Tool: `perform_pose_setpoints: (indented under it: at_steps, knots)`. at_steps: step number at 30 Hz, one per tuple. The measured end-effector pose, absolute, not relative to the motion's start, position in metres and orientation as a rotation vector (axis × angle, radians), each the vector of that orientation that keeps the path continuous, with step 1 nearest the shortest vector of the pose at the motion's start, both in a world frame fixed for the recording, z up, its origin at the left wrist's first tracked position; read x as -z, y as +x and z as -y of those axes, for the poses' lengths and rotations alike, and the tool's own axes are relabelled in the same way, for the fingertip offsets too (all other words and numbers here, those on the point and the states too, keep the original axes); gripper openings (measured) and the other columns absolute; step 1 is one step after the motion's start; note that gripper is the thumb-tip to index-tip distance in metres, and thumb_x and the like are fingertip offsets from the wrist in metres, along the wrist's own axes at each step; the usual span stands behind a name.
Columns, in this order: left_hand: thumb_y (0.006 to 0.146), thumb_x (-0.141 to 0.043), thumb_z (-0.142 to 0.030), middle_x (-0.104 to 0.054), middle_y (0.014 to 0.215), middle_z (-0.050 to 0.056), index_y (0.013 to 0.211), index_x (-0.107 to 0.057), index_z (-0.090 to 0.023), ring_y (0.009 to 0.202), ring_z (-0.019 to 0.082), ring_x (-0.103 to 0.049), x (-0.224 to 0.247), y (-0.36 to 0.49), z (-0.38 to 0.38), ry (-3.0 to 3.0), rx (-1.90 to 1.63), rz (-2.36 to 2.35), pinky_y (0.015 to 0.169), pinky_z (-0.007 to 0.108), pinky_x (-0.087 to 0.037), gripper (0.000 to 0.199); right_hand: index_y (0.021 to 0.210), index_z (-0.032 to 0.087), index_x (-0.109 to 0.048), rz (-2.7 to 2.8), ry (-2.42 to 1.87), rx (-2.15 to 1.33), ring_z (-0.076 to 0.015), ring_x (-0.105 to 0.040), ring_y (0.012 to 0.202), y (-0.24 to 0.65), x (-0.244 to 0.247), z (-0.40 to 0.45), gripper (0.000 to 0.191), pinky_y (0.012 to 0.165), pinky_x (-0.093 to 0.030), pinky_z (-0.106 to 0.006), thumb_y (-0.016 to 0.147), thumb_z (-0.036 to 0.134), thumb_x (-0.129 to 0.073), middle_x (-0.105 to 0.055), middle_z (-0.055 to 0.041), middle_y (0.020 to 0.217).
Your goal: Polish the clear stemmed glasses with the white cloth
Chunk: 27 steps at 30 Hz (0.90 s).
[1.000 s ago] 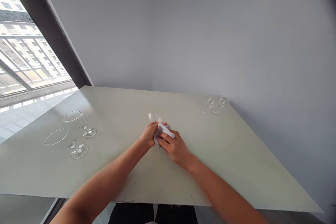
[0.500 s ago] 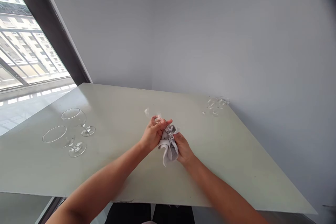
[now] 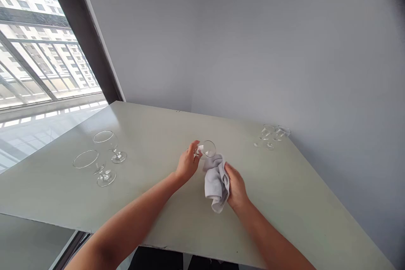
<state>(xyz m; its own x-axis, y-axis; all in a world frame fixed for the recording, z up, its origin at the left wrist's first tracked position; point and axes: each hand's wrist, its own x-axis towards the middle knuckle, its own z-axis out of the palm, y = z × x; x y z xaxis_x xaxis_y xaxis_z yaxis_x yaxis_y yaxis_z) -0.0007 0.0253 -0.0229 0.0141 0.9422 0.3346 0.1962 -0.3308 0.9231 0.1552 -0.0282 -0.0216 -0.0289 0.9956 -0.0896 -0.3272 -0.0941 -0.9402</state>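
Note:
Above the middle of the table, my left hand (image 3: pixel 188 162) is closed around the lower part of a small stemmed glass (image 3: pixel 209 149). The glass is tilted, its rim facing right and toward me; the fingers partly hide its stem and foot. My right hand (image 3: pixel 236 184) grips a crumpled pale grey cloth (image 3: pixel 217 183), which hangs down just below the glass. Whether cloth and glass touch, I cannot tell.
Two large stemmed glasses, a nearer one (image 3: pixel 106 177) and a farther one (image 3: pixel 118 157), stand upright at the left. Small stemmed glasses (image 3: pixel 268 135) are grouped at the table's far right, near the wall. The pale table (image 3: pixel 152 126) ends at a front edge close to my body.
The cloth has come away from the glass and moved down and right with my right hand. My left hand has turned the glass so its rim shows. The view has shifted slightly.

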Motion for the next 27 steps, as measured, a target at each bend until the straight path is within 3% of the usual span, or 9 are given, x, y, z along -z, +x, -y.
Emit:
perform_pose_setpoints:
  at_steps: [3,7,10,14,17,20,23,27]
  knots:
    - [0.077,-0.049,-0.018,-0.061,0.083,0.004,0.109,-0.053,-0.028,0.084,0.021,-0.054,0.027,-0.004,-0.028,1.766,-1.315,-1.233,0.085,0.035,-0.035,0.034,0.089,0.025,-0.058,1.053,-1.096,-0.960,-0.0162,-0.047,0.064,0.160,0.003,0.037,0.022,0.057,-0.039,-0.027,0.082,0.043,-0.049,-0.053,-0.0013,0.069]
    - [0.074,-0.051,-0.016,-0.062,0.082,0.004,0.109,-0.057,-0.027,0.081,0.020,-0.054,0.026,-0.002,-0.027,1.835,-1.270,-1.114,0.086,0.034,-0.034,0.037,0.095,0.025,-0.061,1.555,-1.083,-0.829,-0.0166,-0.048,0.066,0.164,-0.012,0.035,0.018,0.063,-0.039,-0.028,0.083,0.033,-0.049,-0.056,-0.0018,0.074]
    - [0.070,-0.054,-0.016,-0.062,0.078,0.001,0.108,-0.057,-0.030,0.073,0.018,-0.055,0.020,-0.007,-0.030,1.819,-1.164,-1.083,0.077,0.029,-0.039,0.041,0.097,0.026,-0.063,1.823,-1.079,-0.749,-0.0186,-0.053,0.079,0.181,-0.012,0.019,0.020,0.072,-0.041,-0.030,0.082,0.027,-0.050,-0.060,-0.0029,0.088]
    - [0.066,-0.059,-0.022,-0.061,0.071,-0.002,0.108,-0.053,-0.029,0.063,0.014,-0.056,0.004,-0.024,-0.042,1.570,-1.147,-1.205,0.064,0.025,-0.040,0.043,0.099,0.028,-0.064,1.774,-1.221,-0.507,-0.0209,-0.052,0.095,0.205,0.000,0.001,0.024,0.085,-0.039,-0.034,0.081,0.024,-0.048,-0.059,-0.0038,0.105]
    - [0.067,-0.062,-0.031,-0.062,0.081,0.001,0.112,-0.045,-0.026,0.073,0.017,-0.062,-0.008,-0.036,-0.049,1.298,-1.273,-1.140,0.068,0.028,-0.042,0.048,0.111,0.028,-0.059,1.856,-1.153,-0.653,-0.0220,-0.051,0.101,0.201,0.005,0.001,0.033,0.087,-0.040,-0.035,0.078,0.031,-0.056,-0.053,-0.0048,0.117]
    - [0.067,-0.065,-0.035,-0.065,0.090,0.005,0.112,-0.041,-0.023,0.092,0.021,-0.061,-0.011,-0.035,-0.047,1.113,-1.349,-0.954,0.076,0.032,-0.042,0.052,0.113,0.031,-0.058,1.965,-1.172,-0.673,-0.0225,-0.051,0.096,0.184,-0.001,0.001,0.044,0.080,-0.043,-0.035,0.071,0.040,-0.064,-0.043,-0.0050,0.129]
    - [0.068,-0.066,-0.035,-0.065,0.101,0.008,0.110,-0.041,-0.023,0.099,0.021,-0.057,-0.006,-0.019,-0.037,1.041,-1.318,-0.869,0.077,0.032,-0.042,0.050,0.107,0.028,-0.062,1.812,-1.272,-0.524,-0.0185,-0.052,0.079,0.165,-0.010,-0.009,0.036,0.073,-0.043,-0.035,0.073,0.040,-0.062,-0.049,-0.0080,0.115]
    - [0.070,-0.065,-0.034,-0.059,0.117,0.007,0.113,-0.039,-0.027,0.105,0.018,-0.054,0.005,0.005,-0.020,1.032,-1.274,-0.747,0.087,0.033,-0.039,0.050,0.092,0.025,-0.065,1.812,-1.212,-0.814,-0.0104,-0.047,0.056,0.143,-0.008,-0.023,0.022,0.058,-0.041,-0.028,0.071,0.030,-0.062,-0.056,-0.0030,0.089]
